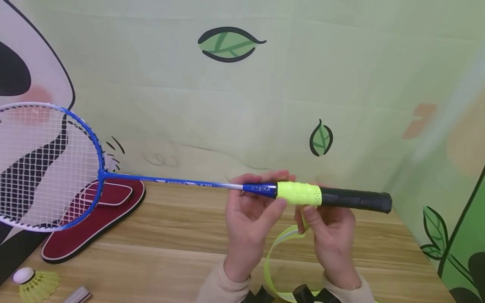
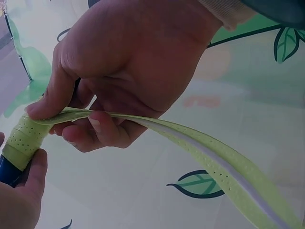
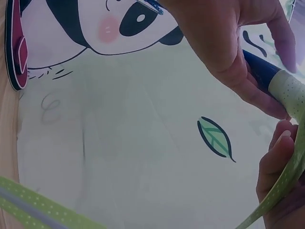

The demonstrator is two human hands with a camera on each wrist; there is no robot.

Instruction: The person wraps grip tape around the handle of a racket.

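A blue and white badminton racket [image 1: 170, 181] lies level across the head view, strung head to the left. Bright yellow perforated grip tape [image 1: 299, 193] wraps the upper handle beside the blue cone [image 1: 259, 190]; the rest of the handle [image 1: 352, 200] is black. My left hand [image 1: 246, 227] holds the racket at the cone, thumb against the wrapped tape, fingers partly hidden behind. My right hand [image 1: 333, 240] is under the black part and pinches the tape where it leaves the handle. In the left wrist view, the loose tape [image 2: 214, 152] trails from that pinch, showing a pale centre strip.
On the wooden table [image 1: 182, 223], a dark red racket-shaped case [image 1: 94, 227] lies at the left under the racket head. Nearer are a yellow shuttlecock [image 1: 35, 284] and a small silvery object [image 1: 78, 295], cut off below. A printed leaf-and-panda backdrop [image 1: 265, 97] stands behind.
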